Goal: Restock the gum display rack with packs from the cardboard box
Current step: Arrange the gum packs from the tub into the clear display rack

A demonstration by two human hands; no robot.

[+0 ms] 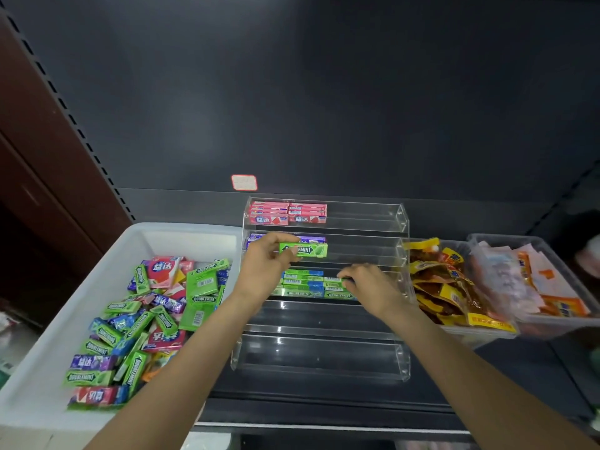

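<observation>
L hand [266, 259] pinched a green Doublemint pack [303, 250] over the rack [401, 251] near its left edge; R hand [365, 284] fingers curled on stacked packs [303, 282]. Best seat it flat, label fwd, w/ matching greens.

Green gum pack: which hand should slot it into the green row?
Probably left. The left hand already grips the green gum pack just above the green row; the right hand is busy pinching a pack there.
</observation>
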